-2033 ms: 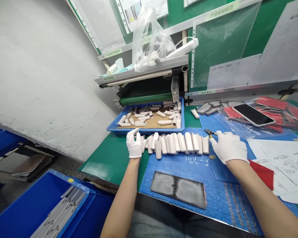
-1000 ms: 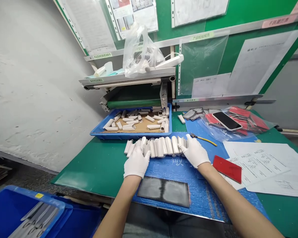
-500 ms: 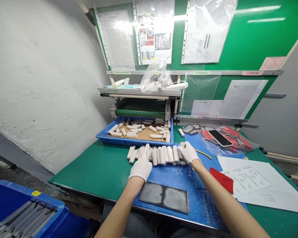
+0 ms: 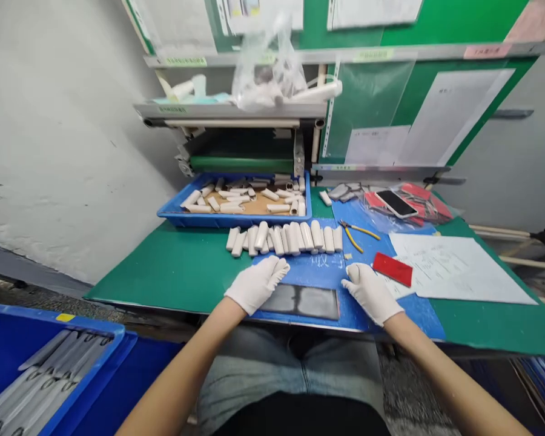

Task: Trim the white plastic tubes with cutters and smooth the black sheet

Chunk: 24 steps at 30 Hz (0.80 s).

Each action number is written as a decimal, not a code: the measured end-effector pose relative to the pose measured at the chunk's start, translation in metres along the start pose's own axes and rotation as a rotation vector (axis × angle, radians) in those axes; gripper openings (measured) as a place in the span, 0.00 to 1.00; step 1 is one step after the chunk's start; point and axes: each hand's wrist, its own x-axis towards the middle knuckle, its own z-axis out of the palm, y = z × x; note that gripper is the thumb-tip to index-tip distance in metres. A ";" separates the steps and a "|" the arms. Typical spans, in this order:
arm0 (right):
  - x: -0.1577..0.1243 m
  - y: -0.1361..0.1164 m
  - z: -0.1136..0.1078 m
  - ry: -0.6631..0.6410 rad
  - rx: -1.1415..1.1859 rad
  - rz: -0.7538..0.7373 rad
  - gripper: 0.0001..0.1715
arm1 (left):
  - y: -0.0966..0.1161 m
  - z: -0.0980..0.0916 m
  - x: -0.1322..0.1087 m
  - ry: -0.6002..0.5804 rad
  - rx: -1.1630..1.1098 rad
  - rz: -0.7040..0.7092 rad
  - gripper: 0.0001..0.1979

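The left hand and right hand are drawing back, both empty and released, from the row of white rolled tubes — all now lying untouched on the blue mat.

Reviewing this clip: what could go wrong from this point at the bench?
Two likely risks. The white rolled pieces lie loose in a row just in front of the blue tray, so a brush from a hand could roll them or mix them with those in the tray. The yellow-handled pliers lie near the row's right end, within reach of the gloved right hand, and might get knocked into it.
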 end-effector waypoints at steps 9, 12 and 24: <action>-0.034 0.012 -0.036 -0.183 -0.427 -0.016 0.31 | 0.034 -0.028 0.026 -0.337 0.461 0.360 0.23; -0.037 -0.010 -0.040 -0.329 -0.442 -0.140 0.23 | 0.029 -0.032 0.009 -0.425 0.510 0.398 0.21; -0.010 -0.106 -0.043 -0.572 -0.730 -0.489 0.28 | 0.010 -0.044 -0.002 -0.437 0.412 0.467 0.13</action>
